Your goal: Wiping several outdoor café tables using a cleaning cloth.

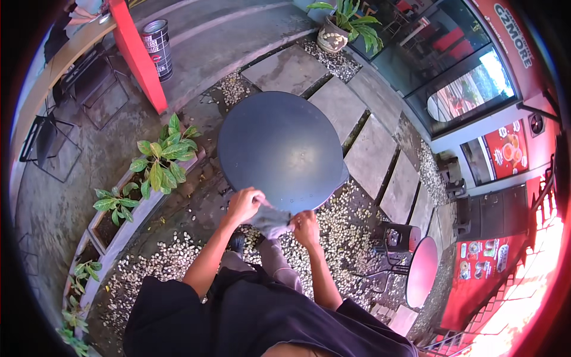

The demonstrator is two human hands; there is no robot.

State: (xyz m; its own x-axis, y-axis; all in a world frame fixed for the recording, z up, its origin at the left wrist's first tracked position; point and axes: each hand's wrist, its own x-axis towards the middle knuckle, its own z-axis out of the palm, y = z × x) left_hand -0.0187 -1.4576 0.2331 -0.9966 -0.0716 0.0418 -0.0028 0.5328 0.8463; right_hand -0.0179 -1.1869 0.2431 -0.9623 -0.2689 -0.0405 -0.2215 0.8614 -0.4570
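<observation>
A grey cloth [269,220] hangs between my two hands, just in front of the near edge of a round dark table [276,138]. My left hand [244,204] pinches its left upper corner, with the fingertips close together. On the other side my right hand [306,227] grips the cloth's right edge. The cloth sags in loose folds above my legs and partly hides the table's near rim. The tabletop is smooth, with a bright reflection and small marks near its front edge.
White pebbles [343,223] cover the ground around my feet. A planter [134,227] with leafy plants runs along the left. To the right are a tipped round table [421,272] and a black chair [395,236]. Paving slabs [370,154] lie beyond, near a potted plant [333,35].
</observation>
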